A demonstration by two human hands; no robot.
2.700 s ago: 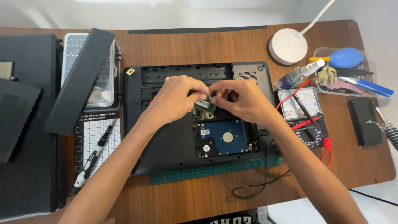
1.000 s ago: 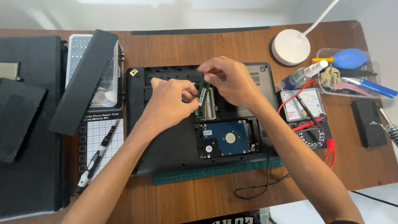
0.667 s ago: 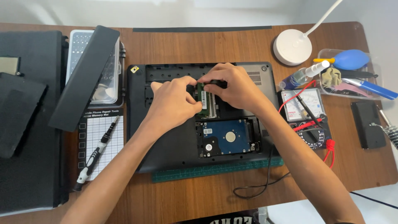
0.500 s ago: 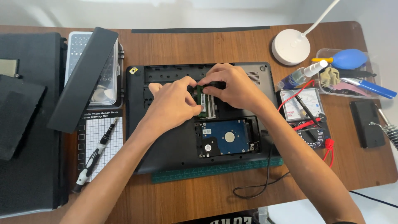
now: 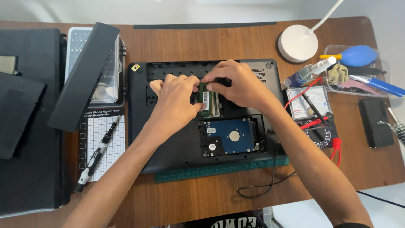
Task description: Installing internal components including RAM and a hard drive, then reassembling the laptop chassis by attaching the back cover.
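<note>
Green RAM stick point(image 5: 205, 99); hands point(image 5: 177, 99) pinching, prob.

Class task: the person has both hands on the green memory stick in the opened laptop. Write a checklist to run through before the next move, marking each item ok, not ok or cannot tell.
1. Both hands on the memory stick: ok; left hand and right hand pinch it.
2. Stick fully down in its slot: cannot tell; fingers cover it.
3. Laptop lying flat on the green mat: ok.
4. Hard drive uncovered and free of tools: ok.
5. Screwdriver parked away from the open bay: ok, on the grid mat.
6. Black cable off the laptop: not ok; it runs up against the laptop's right edge.
</note>
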